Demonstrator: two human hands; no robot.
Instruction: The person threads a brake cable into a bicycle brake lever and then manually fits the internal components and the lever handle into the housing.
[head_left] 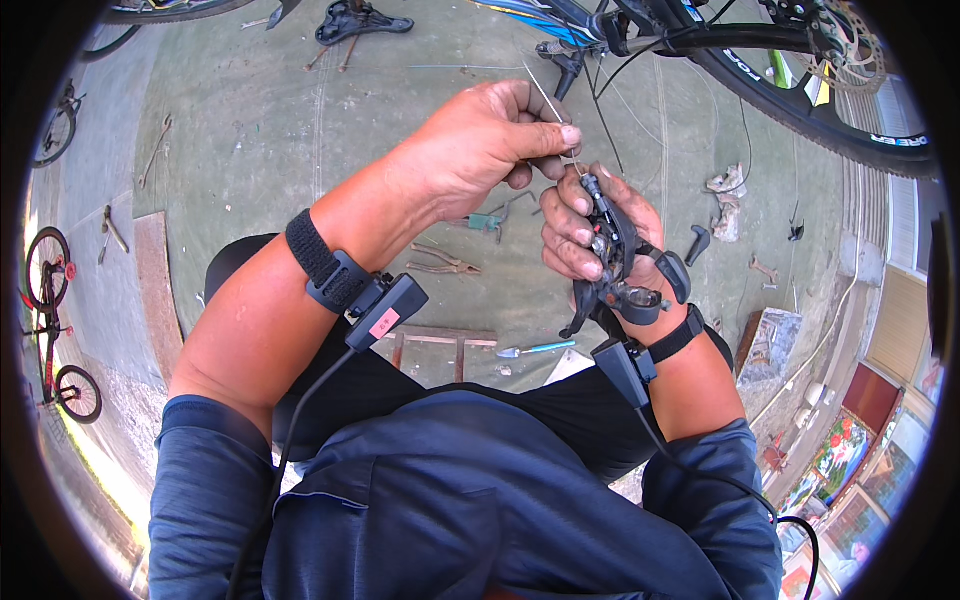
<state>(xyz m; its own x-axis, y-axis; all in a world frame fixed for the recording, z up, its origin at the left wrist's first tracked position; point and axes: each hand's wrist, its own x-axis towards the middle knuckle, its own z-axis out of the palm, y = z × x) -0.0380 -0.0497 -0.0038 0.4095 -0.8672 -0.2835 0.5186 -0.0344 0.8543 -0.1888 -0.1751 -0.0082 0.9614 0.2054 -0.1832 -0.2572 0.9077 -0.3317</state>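
Between the thumb and fingertips of my left hand (500, 135) is pinched a thin metal shift cable (543, 93). Its free end sticks up past my fingers, and the lower part runs down to the top end of a black bicycle shifter (618, 235). My right hand (575, 235) is wrapped round the shifter, with its levers and round clamp facing me. Dirt darkens the fingers of both hands. The hands are close together, in front of my chest and above the ground. My right palm hides part of the shifter body.
Pliers (445, 263), a blue-handled tool (537, 349) and a black grip-shaped part (699, 243) lie on the green ground sheet. A bicycle wheel (790, 100) and frame stand at the far right. A saddle (360, 25) lies far ahead; a small bicycle (50, 320) is at left.
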